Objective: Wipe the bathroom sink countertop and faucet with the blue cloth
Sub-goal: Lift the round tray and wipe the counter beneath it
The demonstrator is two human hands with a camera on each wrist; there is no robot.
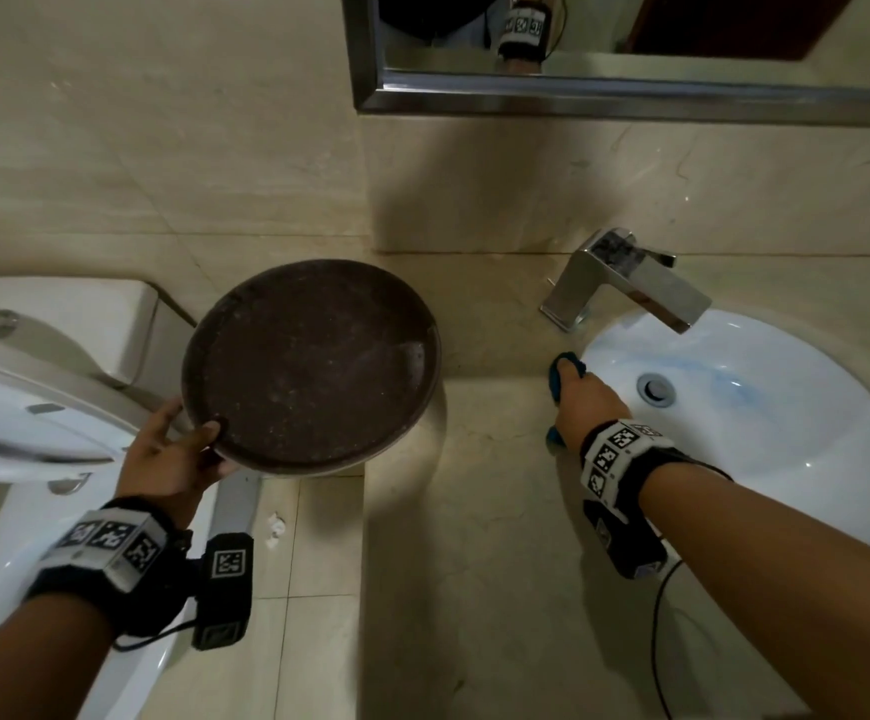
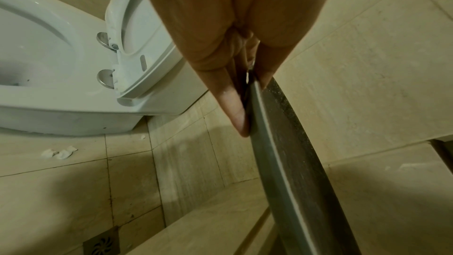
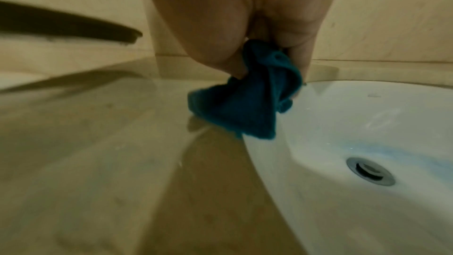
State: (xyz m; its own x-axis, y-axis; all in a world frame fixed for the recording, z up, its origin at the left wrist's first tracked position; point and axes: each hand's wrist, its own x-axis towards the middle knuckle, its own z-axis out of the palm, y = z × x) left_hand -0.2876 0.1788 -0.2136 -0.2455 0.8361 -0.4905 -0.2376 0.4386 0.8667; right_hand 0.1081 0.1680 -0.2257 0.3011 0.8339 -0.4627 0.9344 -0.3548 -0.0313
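My right hand [image 1: 586, 394] grips the bunched blue cloth [image 1: 560, 374] [image 3: 247, 102] and presses it on the beige countertop [image 1: 495, 449] at the left rim of the white sink [image 1: 796, 423]. The square chrome faucet [image 1: 625, 283] stands behind the basin, just beyond the cloth. My left hand [image 1: 178, 449] pinches the near rim of a round dark brown tray [image 1: 313, 363] [image 2: 286, 152], thumb on top, fingers under it, and holds it lifted above the counter's left end.
A white toilet [image 1: 32, 376] [image 2: 61, 65] with its lid up stands left of the counter, over a tiled floor with a drain grate [image 2: 101, 243]. A steel-framed mirror [image 1: 604, 96] hangs on the wall above. The sink drain [image 3: 370, 171] lies right of the cloth.
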